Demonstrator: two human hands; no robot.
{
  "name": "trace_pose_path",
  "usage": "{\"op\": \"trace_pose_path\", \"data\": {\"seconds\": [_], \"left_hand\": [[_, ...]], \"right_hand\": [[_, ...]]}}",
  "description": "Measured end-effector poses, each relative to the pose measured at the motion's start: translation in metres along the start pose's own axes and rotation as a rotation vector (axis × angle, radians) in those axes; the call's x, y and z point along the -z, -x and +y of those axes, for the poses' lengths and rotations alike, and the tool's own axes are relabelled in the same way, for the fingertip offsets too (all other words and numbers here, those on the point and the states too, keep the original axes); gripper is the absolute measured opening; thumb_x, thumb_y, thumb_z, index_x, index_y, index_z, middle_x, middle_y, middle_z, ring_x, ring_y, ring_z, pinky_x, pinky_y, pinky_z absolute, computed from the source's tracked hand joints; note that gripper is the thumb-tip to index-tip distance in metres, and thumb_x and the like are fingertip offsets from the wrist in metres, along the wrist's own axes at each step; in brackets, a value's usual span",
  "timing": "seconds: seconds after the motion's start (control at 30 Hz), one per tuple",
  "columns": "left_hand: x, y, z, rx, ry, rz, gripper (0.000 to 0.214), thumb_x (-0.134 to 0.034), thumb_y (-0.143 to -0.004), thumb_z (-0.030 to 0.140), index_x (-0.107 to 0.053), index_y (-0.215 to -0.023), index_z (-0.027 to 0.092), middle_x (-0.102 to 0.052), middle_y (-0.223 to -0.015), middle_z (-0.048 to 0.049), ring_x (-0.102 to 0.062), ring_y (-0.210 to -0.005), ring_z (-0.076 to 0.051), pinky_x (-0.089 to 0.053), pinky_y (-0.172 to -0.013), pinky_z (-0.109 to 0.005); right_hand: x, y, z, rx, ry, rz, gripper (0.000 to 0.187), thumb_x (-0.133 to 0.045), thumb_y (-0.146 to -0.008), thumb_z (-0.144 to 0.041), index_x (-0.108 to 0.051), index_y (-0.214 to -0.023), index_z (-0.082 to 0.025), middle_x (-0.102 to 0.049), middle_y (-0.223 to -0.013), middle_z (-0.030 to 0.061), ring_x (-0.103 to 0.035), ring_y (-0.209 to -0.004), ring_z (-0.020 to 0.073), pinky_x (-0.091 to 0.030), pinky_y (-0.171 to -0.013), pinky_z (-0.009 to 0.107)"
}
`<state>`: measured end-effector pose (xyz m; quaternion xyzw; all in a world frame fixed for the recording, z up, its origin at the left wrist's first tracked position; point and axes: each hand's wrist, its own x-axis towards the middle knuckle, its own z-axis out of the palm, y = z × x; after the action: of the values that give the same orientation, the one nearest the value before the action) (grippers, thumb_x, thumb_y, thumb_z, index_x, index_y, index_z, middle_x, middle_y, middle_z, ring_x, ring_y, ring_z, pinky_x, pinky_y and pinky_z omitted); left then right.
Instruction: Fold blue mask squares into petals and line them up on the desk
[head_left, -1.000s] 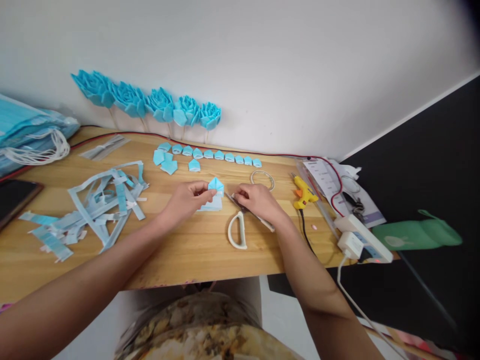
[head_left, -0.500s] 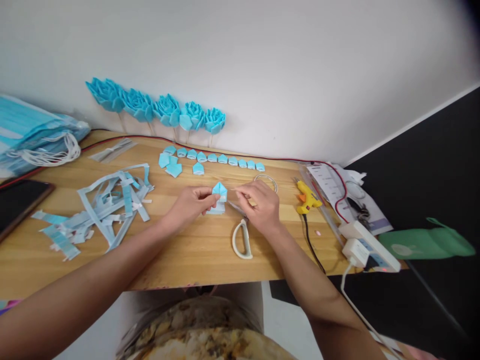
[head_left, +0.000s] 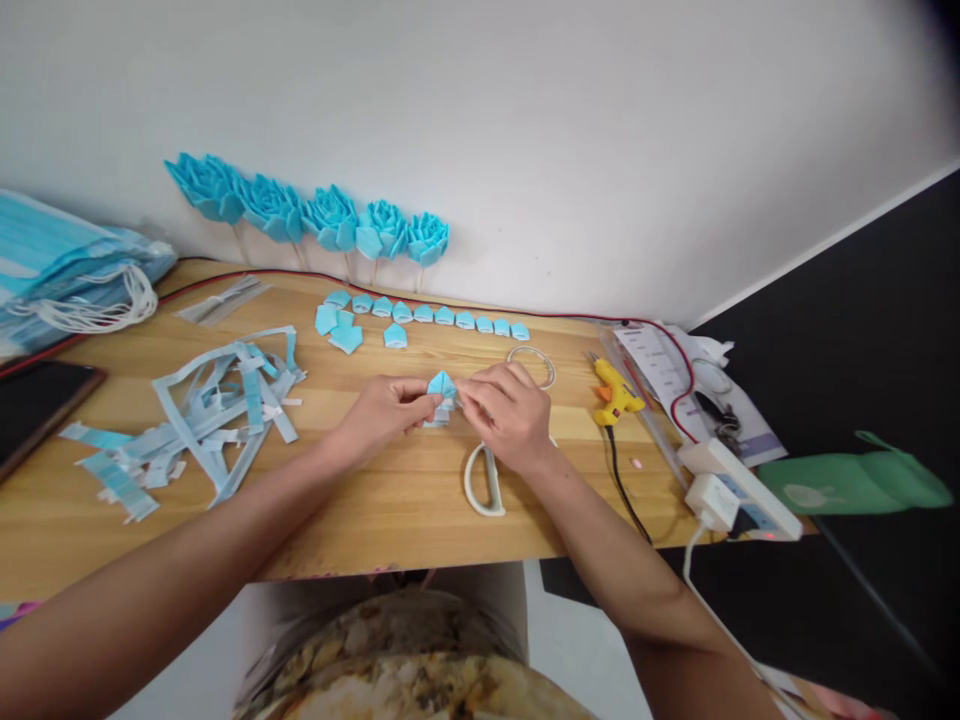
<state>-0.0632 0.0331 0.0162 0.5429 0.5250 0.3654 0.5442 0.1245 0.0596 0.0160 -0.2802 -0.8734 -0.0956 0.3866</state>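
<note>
My left hand [head_left: 394,410] pinches a small folded blue fabric petal [head_left: 442,385] between thumb and fingers, its pointed end up. Against the petal's right edge, my right hand [head_left: 508,410] has its fingertips pressed together; whatever they pinch is too small to make out. Scissors [head_left: 495,498] with white handles lie under the right hand, which hides their blades. Just behind that hand is a roll of clear tape [head_left: 551,372]. Farther back, several finished petals [head_left: 444,316] stand in a row, with one more petal [head_left: 395,336] in front and a few flat blue pieces [head_left: 346,339] at its left.
Blue fabric roses [head_left: 332,218] on sticks lean against the wall. Cut scraps [head_left: 251,410], a pack of face masks [head_left: 67,265] and a phone [head_left: 45,405] lie left. At right are a yellow glue gun [head_left: 619,392], a power strip [head_left: 750,490] and a green bottle [head_left: 855,483].
My right hand has moved slightly left, bringing its fingertips from a small gap to the petal's right edge. The left hand still holds the petal, shifted slightly.
</note>
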Motion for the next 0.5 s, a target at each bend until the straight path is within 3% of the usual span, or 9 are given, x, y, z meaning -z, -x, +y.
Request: {"op": "trace_pose_path", "data": {"seconds": [0.5], "left_hand": [[0.0018,-0.0003,-0.0015,-0.027,0.099,-0.012,0.035,-0.063,-0.072,0.045,-0.055,-0.054,0.016,-0.048,-0.053,0.0030,-0.040,-0.054,-0.010,-0.033,-0.055,-0.023]], "right_hand": [[-0.0022,0.0009,-0.0002,0.011,-0.008,-0.069,0.019,-0.056,-0.085,-0.011,-0.069,-0.097,-0.020,-0.069,-0.087,0.0036,-0.055,-0.082,0.0164,-0.045,-0.069,0.028]]}}
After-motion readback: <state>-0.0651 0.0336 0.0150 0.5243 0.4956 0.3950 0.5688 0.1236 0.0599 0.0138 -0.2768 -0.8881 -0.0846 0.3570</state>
